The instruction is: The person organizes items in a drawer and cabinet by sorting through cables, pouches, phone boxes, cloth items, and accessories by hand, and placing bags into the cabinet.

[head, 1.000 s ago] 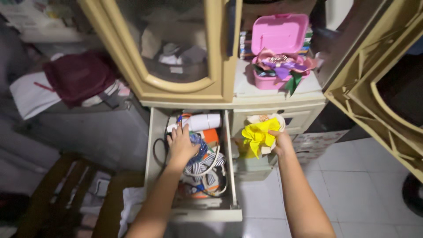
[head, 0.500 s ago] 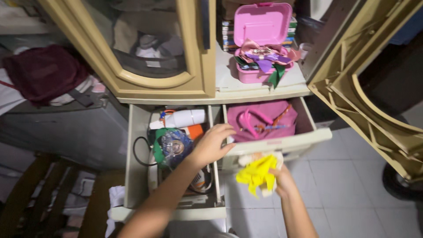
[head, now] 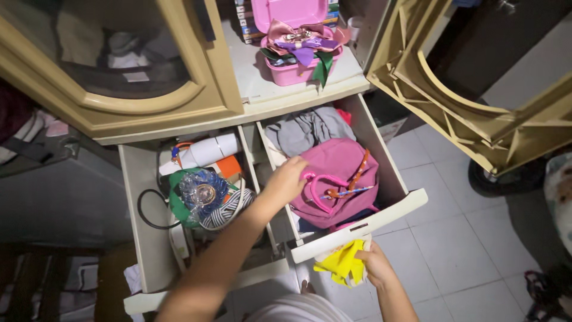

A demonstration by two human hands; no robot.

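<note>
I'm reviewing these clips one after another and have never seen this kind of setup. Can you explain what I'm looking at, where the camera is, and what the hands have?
There is no machine here: a person wears one camera on the head, so the view looks down along their own arms. They stand at a cream cabinet with two drawers pulled open. The left hand reaches into the right drawer and rests beside a pink bag, with grey cloth behind it. The right hand holds a yellow cloth below that drawer's front. The left drawer holds a white roll, cables and a clear wrapped bundle. On the shelf above sits a pink box with ribbons.
</note>
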